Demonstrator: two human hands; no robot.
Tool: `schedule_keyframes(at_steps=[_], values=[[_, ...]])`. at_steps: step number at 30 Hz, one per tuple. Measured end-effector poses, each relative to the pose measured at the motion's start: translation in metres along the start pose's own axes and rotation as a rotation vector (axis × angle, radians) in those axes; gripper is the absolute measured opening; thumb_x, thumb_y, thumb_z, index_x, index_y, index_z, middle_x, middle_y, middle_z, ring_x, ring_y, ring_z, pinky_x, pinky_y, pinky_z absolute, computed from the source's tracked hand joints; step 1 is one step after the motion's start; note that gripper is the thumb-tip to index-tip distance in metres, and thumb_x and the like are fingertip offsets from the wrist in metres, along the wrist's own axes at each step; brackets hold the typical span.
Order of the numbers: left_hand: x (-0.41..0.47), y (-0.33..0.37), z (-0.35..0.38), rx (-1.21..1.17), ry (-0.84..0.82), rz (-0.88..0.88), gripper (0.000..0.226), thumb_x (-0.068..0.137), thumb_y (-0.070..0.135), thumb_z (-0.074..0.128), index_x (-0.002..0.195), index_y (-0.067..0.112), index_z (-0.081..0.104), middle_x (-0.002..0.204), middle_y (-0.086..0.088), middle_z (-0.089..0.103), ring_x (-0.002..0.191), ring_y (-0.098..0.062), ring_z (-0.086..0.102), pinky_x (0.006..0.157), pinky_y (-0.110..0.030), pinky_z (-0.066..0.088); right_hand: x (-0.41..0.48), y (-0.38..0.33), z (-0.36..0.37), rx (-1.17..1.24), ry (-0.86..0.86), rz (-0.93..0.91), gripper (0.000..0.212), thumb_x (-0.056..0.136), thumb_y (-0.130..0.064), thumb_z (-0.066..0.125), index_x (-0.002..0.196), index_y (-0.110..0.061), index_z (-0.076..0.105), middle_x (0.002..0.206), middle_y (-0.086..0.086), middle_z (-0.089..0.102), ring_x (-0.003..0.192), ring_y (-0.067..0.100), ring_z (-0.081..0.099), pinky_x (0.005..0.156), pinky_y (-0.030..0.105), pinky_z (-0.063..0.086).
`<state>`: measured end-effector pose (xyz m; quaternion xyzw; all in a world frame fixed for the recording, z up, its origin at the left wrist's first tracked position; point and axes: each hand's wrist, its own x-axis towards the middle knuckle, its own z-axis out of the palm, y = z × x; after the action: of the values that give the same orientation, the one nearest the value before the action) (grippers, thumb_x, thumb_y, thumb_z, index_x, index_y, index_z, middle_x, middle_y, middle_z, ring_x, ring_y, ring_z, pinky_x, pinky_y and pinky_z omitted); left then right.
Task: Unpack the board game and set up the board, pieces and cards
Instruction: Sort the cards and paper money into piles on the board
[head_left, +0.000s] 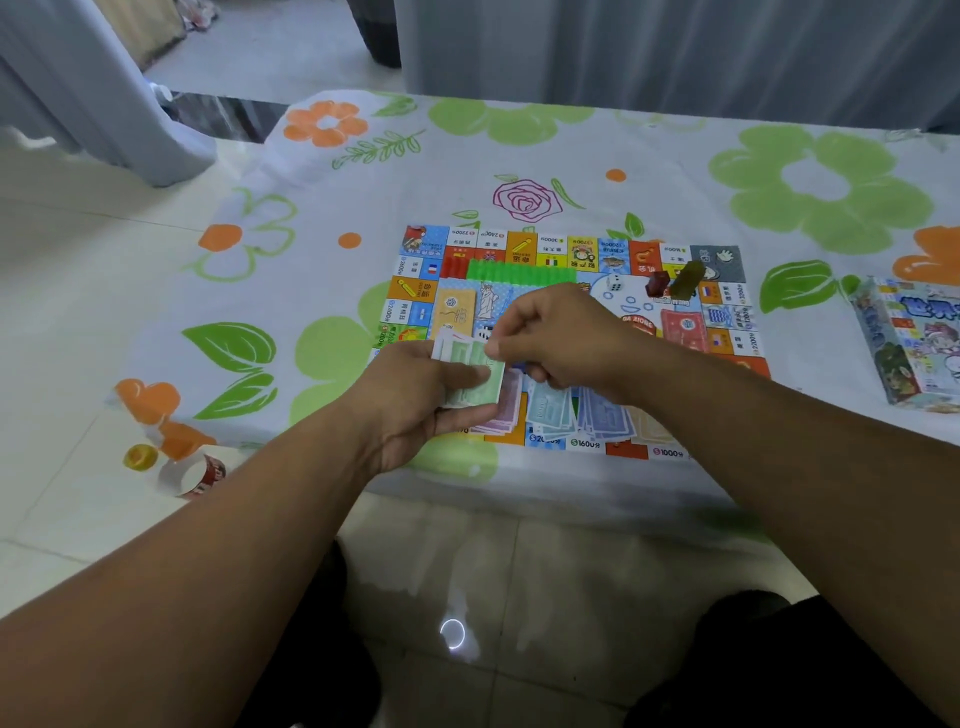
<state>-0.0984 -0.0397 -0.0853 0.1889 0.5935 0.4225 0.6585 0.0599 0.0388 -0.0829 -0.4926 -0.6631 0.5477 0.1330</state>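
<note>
Left hand (415, 400): grips a stack of green banknotes (461, 354)
Right hand (566, 338): pinches the top note
Board (519, 248): near-edge squares read "1600", "1000"
Box (909, 348): title unreadable

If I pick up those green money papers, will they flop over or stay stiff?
Probably floppy: the green notes look thin, and their top edges fan apart where the right hand pinches one. Likely very light too, since the left hand holds the whole stack under just its thumb.
</note>
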Motion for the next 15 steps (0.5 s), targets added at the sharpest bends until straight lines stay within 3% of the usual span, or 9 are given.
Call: schedule_keyframes(at_steps=[5, 7, 12, 15], values=[[-0.004, 0.007, -0.028, -0.055, 0.119, 0.033, 0.025, 0.094, -0.005, 0.058, 0.118, -0.001, 0.065, 0.108, -0.015, 0.075, 0.09, -0.028, 0.075, 0.063, -0.033, 0.062, 0.017, -0.013, 0.021, 0.049, 0.044, -0.009, 0.016, 0.089, -0.011, 0.075, 0.093, 0.004, 0.07, 0.06, -0.002, 0.065, 0.046, 0.011, 0.05, 0.043, 0.023, 0.039], [-0.005, 0.009, -0.039, -0.069, 0.206, 0.049, 0.018, 0.094, -0.004, 0.055, 0.109, -0.004, 0.065, 0.105, -0.017, 0.074, 0.086, -0.028, 0.074, 0.062, -0.033, 0.062, 0.024, -0.017, 0.03, 0.058, 0.056, -0.002, 0.017, 0.089, -0.01, 0.075, 0.093, 0.005, 0.07, 0.062, -0.004, 0.067, 0.046, 0.012, 0.05, 0.043, 0.023, 0.039], [-0.01, 0.01, -0.068, -0.112, 0.368, 0.104, 0.006, 0.093, -0.004, 0.058, 0.09, -0.006, 0.062, 0.091, -0.02, 0.069, 0.076, -0.024, 0.072, 0.06, -0.03, 0.061, 0.039, -0.025, 0.049, 0.027, 0.069, 0.01, 0.017, 0.089, -0.011, 0.076, 0.093, 0.004, 0.069, 0.083, 0.014, 0.073, 0.05, 0.012, 0.051, 0.041, 0.021, 0.039], [-0.013, 0.009, -0.084, -0.136, 0.392, 0.089, 0.009, 0.093, -0.002, 0.058, 0.091, -0.009, 0.063, 0.094, -0.023, 0.069, 0.085, -0.03, 0.075, 0.062, -0.031, 0.062, 0.045, -0.029, 0.061, 0.011, 0.073, -0.014, 0.021, 0.089, -0.009, 0.075, 0.096, 0.01, 0.067, 0.074, 0.008, 0.067, 0.042, 0.002, 0.052, 0.039, 0.016, 0.038]])
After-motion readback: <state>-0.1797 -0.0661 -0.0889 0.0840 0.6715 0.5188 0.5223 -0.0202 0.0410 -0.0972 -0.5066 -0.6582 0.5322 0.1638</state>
